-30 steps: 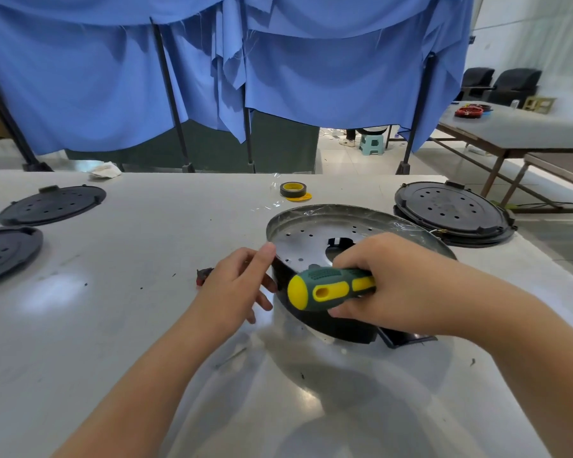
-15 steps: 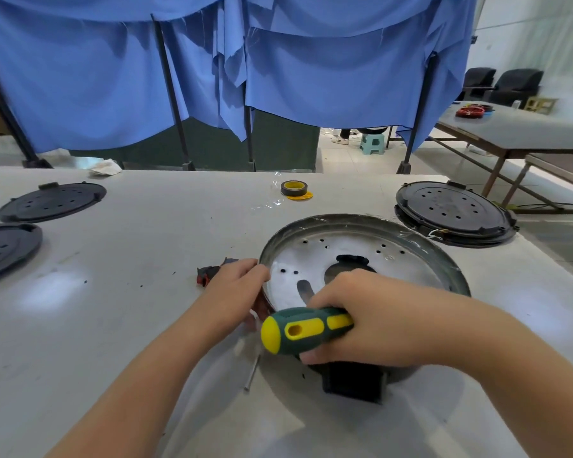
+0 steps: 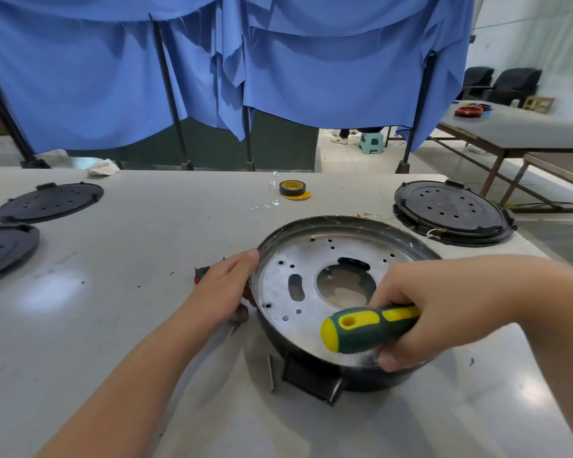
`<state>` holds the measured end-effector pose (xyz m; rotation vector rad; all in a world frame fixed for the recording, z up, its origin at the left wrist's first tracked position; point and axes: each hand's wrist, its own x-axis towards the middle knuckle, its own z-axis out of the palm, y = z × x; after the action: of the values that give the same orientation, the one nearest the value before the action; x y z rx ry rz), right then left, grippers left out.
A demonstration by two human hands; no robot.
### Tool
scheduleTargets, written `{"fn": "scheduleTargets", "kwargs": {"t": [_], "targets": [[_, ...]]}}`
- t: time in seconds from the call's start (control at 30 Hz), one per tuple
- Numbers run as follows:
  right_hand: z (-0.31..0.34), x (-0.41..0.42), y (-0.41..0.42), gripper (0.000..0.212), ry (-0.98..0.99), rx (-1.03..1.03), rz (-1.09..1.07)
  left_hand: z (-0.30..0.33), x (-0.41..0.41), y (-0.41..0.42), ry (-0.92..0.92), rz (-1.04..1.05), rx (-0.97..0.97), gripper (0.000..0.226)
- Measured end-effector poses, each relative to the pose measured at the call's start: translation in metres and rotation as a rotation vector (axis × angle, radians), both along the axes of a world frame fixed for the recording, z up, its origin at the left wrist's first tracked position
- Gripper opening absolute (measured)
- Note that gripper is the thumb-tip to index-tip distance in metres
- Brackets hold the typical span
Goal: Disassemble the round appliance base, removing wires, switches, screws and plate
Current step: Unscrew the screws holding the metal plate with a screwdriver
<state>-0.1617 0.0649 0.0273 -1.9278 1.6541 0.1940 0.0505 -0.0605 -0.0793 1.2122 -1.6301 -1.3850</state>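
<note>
Grey table [image 3: 119,325] stretches bare toward its left and far edges. Near its front right sits the round appliance base [image 3: 311,312], open side up. Left hand [image 3: 224,289] presses loosely curled fingers against its left rim; right hand [image 3: 424,312] grips a screwdriver [image 3: 364,328] over the near wall. Black covers [image 3: 450,214] lie behind, tape roll [image 3: 292,188] beyond, a loose screw [image 3: 272,373] in front.

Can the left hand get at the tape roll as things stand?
Probably yes: the left hand only rests against the base rim, and bare table lies between it and the tape roll.
</note>
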Motion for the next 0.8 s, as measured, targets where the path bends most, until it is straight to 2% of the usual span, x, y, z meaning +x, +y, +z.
{"fn": "scheduleTargets", "kwargs": {"t": [0.13,0.27,0.3,0.37,0.43,0.5,0.67,0.8], "targets": [[-0.002,0.005,0.000,0.027,0.029,-0.017,0.004,-0.001,-0.002,-0.001,0.067,-0.027,0.051,0.028],[-0.001,0.009,0.002,0.021,0.011,-0.024,-0.016,0.004,-0.007,-0.001,0.029,-0.009,0.104,0.021],[-0.001,0.010,0.002,0.020,0.016,-0.037,-0.013,0.006,-0.005,0.000,-0.024,0.003,0.090,0.023],[0.000,0.010,0.002,0.020,0.013,-0.043,-0.017,0.009,0.003,0.002,-0.249,-0.045,-0.042,0.028],[0.001,0.011,0.003,0.020,0.006,-0.035,-0.020,0.012,0.011,0.010,-0.490,-0.244,-0.186,0.021],[0.002,0.011,0.003,0.019,0.002,-0.029,-0.020,0.016,0.013,0.018,-0.634,-0.451,-0.266,0.008],[0.002,0.012,0.004,0.019,-0.009,-0.022,-0.016,0.022,0.012,0.025,-0.690,-0.678,-0.208,0.017],[0.003,0.013,0.003,0.019,-0.007,-0.021,-0.014,0.015,0.011,0.023,-0.683,-0.676,-0.203,0.014]]}}
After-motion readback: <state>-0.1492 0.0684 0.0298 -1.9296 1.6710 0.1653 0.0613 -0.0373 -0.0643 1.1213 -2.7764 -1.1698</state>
